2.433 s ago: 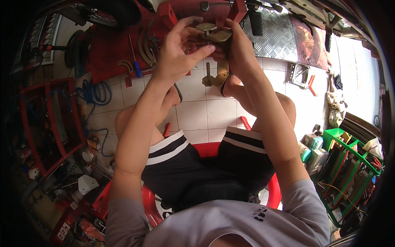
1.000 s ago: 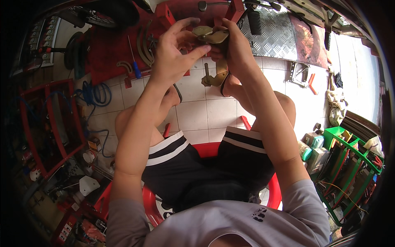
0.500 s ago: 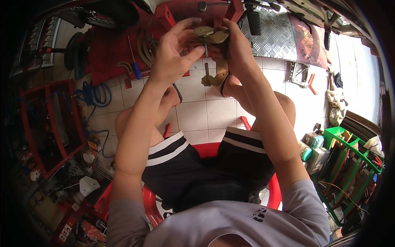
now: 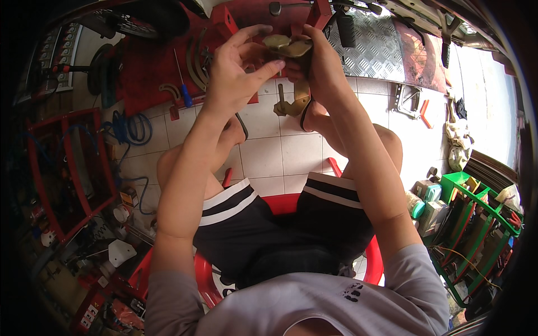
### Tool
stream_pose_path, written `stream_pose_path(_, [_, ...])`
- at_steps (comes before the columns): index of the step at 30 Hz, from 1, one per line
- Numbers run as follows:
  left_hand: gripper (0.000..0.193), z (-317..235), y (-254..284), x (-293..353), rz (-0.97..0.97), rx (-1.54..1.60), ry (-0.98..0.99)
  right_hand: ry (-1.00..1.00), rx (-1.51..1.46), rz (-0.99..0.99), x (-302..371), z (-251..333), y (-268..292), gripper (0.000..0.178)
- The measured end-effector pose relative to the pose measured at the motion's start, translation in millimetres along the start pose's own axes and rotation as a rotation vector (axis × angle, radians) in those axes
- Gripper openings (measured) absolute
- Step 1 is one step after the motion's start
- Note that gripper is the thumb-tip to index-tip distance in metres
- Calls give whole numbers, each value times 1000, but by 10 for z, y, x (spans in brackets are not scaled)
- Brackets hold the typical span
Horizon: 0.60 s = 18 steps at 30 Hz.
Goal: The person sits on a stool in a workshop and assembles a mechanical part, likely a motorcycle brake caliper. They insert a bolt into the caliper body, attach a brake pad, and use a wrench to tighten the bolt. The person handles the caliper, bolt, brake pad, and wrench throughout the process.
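Beyond my knees, in front of the red platform, my two hands hold a dull gold metal part (image 4: 293, 49) that looks like a brake caliper. My right hand (image 4: 324, 70) wraps its right side, with the thumb along the edge. My left hand (image 4: 238, 70) is curled at its left end. The left thumb tip presses in from below, and the other fingertips are partly hidden behind the part. Below the right hand hangs a gold bracket arm (image 4: 301, 98) with an upright pin (image 4: 281, 94). Where it joins the part is hidden by the fingers.
A blue-handled screwdriver (image 4: 186, 96) and curved metal pieces lie on the red platform (image 4: 143, 84). Coiled blue hose (image 4: 131, 129) and a red rack (image 4: 70, 168) stand left. A green tool rack (image 4: 465, 224) stands right. Beneath me is a red chair (image 4: 280, 203).
The gold part has tilted slightly in my hands, and its left end is turned a little. My left thumb has shifted slightly right and up. My right hand stays almost still.
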<state>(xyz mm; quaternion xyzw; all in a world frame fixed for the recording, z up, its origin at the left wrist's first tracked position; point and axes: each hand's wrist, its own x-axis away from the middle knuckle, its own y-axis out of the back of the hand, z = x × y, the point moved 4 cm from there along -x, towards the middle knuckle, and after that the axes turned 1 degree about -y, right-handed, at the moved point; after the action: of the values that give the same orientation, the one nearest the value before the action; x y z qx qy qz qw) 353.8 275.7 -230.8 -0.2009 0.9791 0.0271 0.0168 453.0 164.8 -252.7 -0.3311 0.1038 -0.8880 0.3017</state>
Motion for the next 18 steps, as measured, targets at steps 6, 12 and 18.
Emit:
stream_pose_path(6, [54,-27,-13,3,4,-84,-42,-2,36,61,-2,-9,34,42])
stream_pose_path(12, [55,-10,-37,-2,37,187,-61,8,-7,51,-29,-19,22,44])
stream_pose_path(18, [53,-13,3,3,4,-8,-24,15,-11,39,-13,2,10,44])
